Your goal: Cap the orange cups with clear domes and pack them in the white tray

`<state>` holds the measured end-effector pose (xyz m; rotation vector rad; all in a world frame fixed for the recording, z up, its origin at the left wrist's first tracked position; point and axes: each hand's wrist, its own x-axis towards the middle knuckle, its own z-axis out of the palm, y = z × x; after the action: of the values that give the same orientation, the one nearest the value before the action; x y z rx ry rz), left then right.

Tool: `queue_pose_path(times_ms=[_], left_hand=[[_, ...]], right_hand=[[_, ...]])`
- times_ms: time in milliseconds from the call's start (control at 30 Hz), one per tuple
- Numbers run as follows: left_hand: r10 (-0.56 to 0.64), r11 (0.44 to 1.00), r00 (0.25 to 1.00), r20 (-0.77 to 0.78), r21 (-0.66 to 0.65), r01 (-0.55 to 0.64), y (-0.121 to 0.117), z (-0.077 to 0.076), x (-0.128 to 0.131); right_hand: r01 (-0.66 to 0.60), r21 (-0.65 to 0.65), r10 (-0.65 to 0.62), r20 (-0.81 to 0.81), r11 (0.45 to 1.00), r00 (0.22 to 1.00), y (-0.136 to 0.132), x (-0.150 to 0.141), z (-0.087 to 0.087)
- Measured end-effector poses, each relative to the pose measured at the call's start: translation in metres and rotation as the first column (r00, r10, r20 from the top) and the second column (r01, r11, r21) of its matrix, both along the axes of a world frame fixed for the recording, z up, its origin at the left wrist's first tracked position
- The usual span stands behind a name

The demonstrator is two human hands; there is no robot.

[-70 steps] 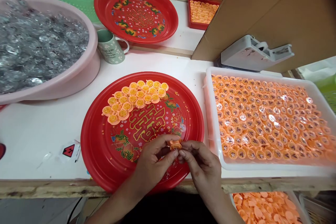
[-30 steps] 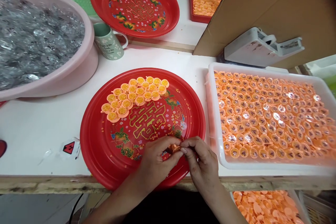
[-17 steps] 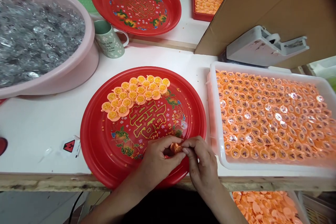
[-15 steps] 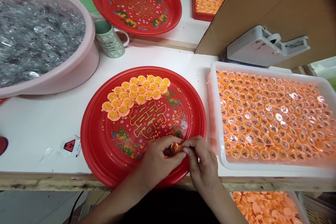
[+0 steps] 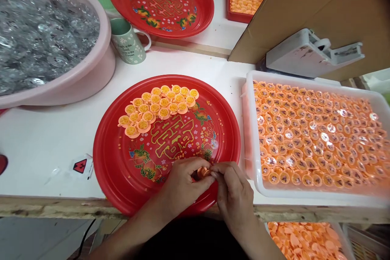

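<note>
Over the near right rim of a red round tray (image 5: 105,162), my left hand (image 5: 184,183) grips a small orange plastic cup (image 5: 202,172) between thumb and fingers. My right hand (image 5: 234,191) pinches at the right edge of that cup, its thumb and forefinger pressed together. Fingers cover much of the piece, so its inside is hidden. On the far left part of the tray, several orange cups (image 5: 154,107) with yellow bead-like contents stand in slanting rows. Tiny orange beads (image 5: 202,146) lie scattered over the printed tray bottom.
To the right sits a white plastic bin (image 5: 254,130) filled with rows of orange cups with clear shiny tops. A pink tub (image 5: 105,40) of clear pieces, a green mug (image 5: 129,44), another red tray (image 5: 204,12) and a tape dispenser (image 5: 292,57) stand around. Orange pieces (image 5: 304,239) fill a container below.
The view has shifted slightly. Both hands stay together at the orange cup; my right fingers have closed in a little. The cups on the tray stay as they were.
</note>
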<state>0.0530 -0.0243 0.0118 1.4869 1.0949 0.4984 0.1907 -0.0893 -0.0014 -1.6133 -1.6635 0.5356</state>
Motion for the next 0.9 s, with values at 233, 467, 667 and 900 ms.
queue_pose_path(times_ms=[233,467,667,900], left_hand=[[0.015,0.999,1.0,-0.023,-0.032,-0.016,-0.003,-0.005,0.0],[0.055,0.941,0.979,0.197,-0.337,0.015,0.003,0.003,-0.005],[0.018,0.952,0.994,0.107,-0.307,0.016,0.007,0.005,-0.01],[0.042,0.979,0.998,0.054,-0.202,-0.03,0.002,-0.002,-0.007]], right_hand=[[0.04,-0.128,-0.062,-0.169,0.991,0.984,0.003,0.0,-0.004],[0.046,-0.206,-0.116,-0.339,0.977,0.933,0.012,0.003,0.003],[0.005,-0.416,-0.244,-0.524,0.909,0.816,0.013,0.005,0.002],[0.058,-0.267,-0.151,-0.341,0.962,0.928,0.009,0.004,0.001]])
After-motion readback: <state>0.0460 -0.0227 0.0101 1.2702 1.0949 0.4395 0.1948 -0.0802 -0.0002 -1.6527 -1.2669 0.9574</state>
